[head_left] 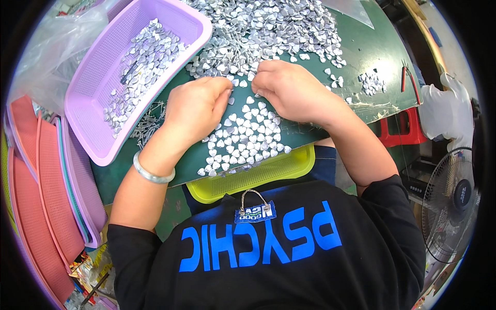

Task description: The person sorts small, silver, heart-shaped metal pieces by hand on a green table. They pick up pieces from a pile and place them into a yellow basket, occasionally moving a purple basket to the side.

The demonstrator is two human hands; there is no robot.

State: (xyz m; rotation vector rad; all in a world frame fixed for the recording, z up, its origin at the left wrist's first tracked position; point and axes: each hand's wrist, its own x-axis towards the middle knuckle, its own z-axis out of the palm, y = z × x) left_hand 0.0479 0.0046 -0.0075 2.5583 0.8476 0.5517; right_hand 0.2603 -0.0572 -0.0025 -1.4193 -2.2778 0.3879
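Standing on edge at the far left are nested salmon-pink and lilac plastic baskets (54,175). Next, a lilac perforated plastic basket (82,93) holds silvery pieces (155,49) on the dark green tabletop (361,49). The left hand (199,103), above a pale bangle (153,173), has thumb and fingertips pressed together; I cannot tell whether anything sits between them. Silvery heart-shaped pieces (243,137) lie spread below the hands, with a heap (279,31) beyond. The black T-shirt (310,274) carries large blue lettering and a small blue woven patch (256,213) — lettered too (both upside down). The right hand (292,93) is curled, its fingertips close together — contents hidden. Rightmost, a black fan (447,204) has a lettered hub.
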